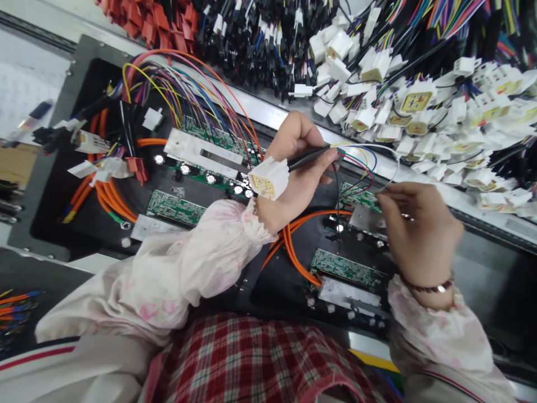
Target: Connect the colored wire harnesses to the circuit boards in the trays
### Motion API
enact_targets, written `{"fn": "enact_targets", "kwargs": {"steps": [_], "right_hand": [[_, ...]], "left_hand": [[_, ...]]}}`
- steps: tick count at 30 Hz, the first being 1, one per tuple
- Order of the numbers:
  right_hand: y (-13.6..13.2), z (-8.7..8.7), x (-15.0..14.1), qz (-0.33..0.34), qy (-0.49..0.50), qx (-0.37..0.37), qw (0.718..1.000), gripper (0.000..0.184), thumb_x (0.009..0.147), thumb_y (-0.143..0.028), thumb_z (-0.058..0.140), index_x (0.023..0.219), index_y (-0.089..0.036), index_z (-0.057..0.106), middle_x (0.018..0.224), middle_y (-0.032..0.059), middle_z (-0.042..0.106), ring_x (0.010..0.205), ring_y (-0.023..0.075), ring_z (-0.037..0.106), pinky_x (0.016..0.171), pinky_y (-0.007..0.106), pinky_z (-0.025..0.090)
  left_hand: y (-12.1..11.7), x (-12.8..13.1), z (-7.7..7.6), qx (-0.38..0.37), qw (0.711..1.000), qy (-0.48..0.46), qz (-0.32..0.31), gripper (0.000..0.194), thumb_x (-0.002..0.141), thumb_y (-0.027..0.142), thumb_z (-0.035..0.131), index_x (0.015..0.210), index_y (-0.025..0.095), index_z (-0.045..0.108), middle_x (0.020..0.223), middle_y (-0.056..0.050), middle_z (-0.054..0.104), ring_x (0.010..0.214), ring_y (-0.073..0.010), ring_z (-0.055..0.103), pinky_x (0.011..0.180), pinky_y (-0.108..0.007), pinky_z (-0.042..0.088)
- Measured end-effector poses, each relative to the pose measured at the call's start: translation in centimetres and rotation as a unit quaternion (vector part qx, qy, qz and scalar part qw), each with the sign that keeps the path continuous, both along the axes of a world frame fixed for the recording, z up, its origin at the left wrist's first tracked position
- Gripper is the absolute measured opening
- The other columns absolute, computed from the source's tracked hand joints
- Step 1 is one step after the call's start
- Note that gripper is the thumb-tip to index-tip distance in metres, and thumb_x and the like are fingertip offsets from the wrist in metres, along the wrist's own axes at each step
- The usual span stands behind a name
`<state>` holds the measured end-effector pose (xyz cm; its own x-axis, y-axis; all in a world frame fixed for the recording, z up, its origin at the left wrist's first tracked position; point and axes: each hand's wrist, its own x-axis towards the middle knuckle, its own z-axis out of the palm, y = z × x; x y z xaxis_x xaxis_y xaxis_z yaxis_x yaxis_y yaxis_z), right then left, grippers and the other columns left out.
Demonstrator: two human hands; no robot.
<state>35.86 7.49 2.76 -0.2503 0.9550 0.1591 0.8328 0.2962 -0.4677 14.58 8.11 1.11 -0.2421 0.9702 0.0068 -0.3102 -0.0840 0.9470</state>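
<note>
My left hand (300, 168) grips a white multi-pin connector (268, 178) with a yellow-marked face, holding its black-sleeved cable (308, 158) between fingers and thumb. Several thin coloured wires (361, 165) fan out of the sleeve to the right. My right hand (417, 229) hangs over a metal plate (367, 219), its thumb and finger pinched at the end of a thin white wire (390, 173). The fingertips hide the wire's very end.
A black panel (62, 112) below my hands carries green circuit boards (174, 207), orange cables (111, 201) and a bundle of coloured wires (180, 95). Heaps of white connectors (419, 112), black connectors (260, 45) and red connectors (155, 22) lie beyond it. Plaid cloth (260, 358) fills the bottom.
</note>
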Motion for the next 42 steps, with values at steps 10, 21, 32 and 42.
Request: {"fn": "enact_targets", "kwargs": {"steps": [10, 21, 32, 42], "right_hand": [[-1.4, 1.9, -1.9, 0.088, 0.032, 0.025, 0.995, 0.003, 0.092, -0.024, 0.066, 0.094, -0.022, 0.067, 0.085, 0.0006, 0.070, 0.074, 0.0145, 0.065, 0.069, 0.027, 0.050], [0.9, -1.2, -2.4, 0.038, 0.030, 0.062, 0.997, 0.011, 0.092, -0.033, 0.065, 0.095, -0.023, 0.069, 0.085, 0.0020, 0.073, 0.072, 0.0172, 0.069, 0.067, 0.030, 0.053], [0.9, -1.4, -2.2, 0.027, 0.046, 0.057, 0.997, 0.010, 0.092, -0.032, 0.065, 0.095, -0.024, 0.070, 0.085, 0.0009, 0.072, 0.071, 0.0167, 0.068, 0.066, 0.030, 0.053], [1.0, -1.7, -1.9, 0.039, 0.029, 0.069, 0.996, 0.008, 0.091, -0.030, 0.067, 0.098, -0.025, 0.069, 0.084, -0.0007, 0.072, 0.069, 0.0146, 0.067, 0.064, 0.028, 0.052]], "left_hand": [[-0.4, 0.2, -0.2, 0.028, 0.996, 0.081, -0.007, 0.015, 0.090, 0.013, 0.067, 0.088, 0.022, 0.056, 0.077, 0.003, 0.064, 0.069, -0.0135, 0.070, 0.056, -0.023, 0.060], [-1.2, -1.4, 0.2, 0.106, 0.926, 0.361, -0.024, 0.023, 0.083, 0.006, 0.057, 0.077, 0.025, 0.046, 0.091, -0.004, 0.064, 0.089, -0.0200, 0.065, 0.081, -0.036, 0.056], [-1.2, -1.5, 1.3, 0.049, 0.832, 0.540, -0.115, 0.020, 0.087, 0.003, 0.051, 0.087, 0.023, 0.051, 0.099, -0.008, 0.065, 0.093, -0.0206, 0.065, 0.077, -0.033, 0.053], [-1.0, -1.5, 1.2, 0.054, 0.806, 0.572, -0.146, 0.022, 0.088, 0.002, 0.045, 0.093, 0.020, 0.057, 0.103, -0.007, 0.063, 0.092, -0.0188, 0.064, 0.074, -0.031, 0.052]]}}
